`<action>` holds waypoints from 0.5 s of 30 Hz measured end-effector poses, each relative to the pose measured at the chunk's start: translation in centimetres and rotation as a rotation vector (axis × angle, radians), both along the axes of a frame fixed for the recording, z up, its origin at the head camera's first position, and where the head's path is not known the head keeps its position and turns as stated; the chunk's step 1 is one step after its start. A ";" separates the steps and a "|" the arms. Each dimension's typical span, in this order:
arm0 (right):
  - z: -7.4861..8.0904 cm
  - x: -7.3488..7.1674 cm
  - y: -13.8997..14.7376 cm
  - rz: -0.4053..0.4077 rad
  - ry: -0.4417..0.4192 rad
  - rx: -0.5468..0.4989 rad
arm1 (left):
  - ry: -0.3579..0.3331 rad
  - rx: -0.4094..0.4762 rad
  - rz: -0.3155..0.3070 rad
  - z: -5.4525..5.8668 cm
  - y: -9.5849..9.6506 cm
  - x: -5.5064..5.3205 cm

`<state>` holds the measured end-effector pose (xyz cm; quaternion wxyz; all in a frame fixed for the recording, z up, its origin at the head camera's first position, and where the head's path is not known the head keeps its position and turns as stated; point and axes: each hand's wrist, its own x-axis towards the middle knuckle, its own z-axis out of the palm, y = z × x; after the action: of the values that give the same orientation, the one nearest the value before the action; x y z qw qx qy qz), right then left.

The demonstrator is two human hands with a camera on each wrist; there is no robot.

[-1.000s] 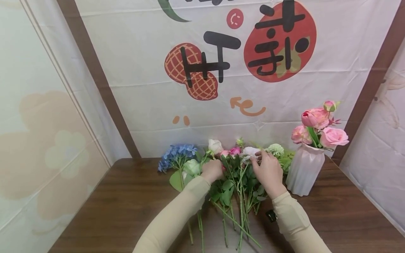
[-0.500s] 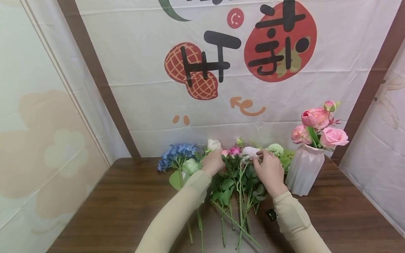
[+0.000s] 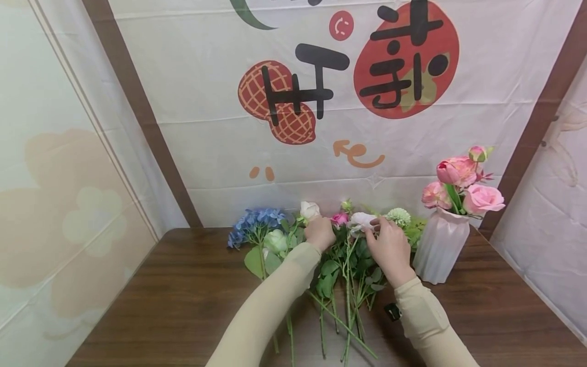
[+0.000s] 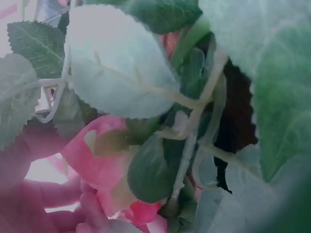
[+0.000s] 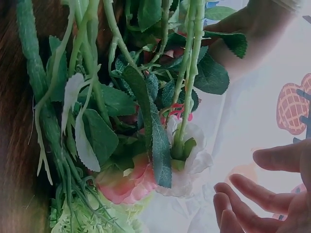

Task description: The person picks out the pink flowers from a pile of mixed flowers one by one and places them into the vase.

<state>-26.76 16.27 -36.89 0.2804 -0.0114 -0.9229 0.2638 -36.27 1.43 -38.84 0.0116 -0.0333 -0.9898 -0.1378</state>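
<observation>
- Right hand (image 3: 390,250): fingers spread, thumb parted from them; its wrist view shows a gap between them and the white bloom (image 5: 187,162) (so nothing is pinched there).
- Left hand (image 3: 320,233): fingertips hidden from above; its wrist view puts the fingers right beside a pink bloom (image 4: 99,160), among leaves, but whether they pinch it I cannot tell.
- Around both hands, loose flowers lie on the table (image 3: 183,290), heads toward the backdrop (image 3: 220,153), green stems (image 3: 348,311) crossing toward the person; a blue hydrangea (image 3: 259,224) is at the left end.
- Further right stands the white vase (image 3: 441,250), already holding pink flowers (image 3: 483,199).
- The step in hand looks like picking one flower out of the bunch; the next move probably calls for a sure grip and freeing its stem without dragging neighbours along.
</observation>
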 end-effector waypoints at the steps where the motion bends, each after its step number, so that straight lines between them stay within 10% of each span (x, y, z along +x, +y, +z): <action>1: 0.0 0.0 0.0 0.001 0.002 -0.002 | -0.015 -0.007 -0.004 0.0 0.0 0.0; 15: 0.5 0.2 0.2 -0.001 -0.016 -0.032 | 0.035 0.111 0.049 0.3 -1.6 -0.2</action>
<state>-26.55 16.42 -36.41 0.2731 -0.0184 -0.9207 0.2780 -36.46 -0.18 -38.54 0.0339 -0.0109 -0.9808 -0.1917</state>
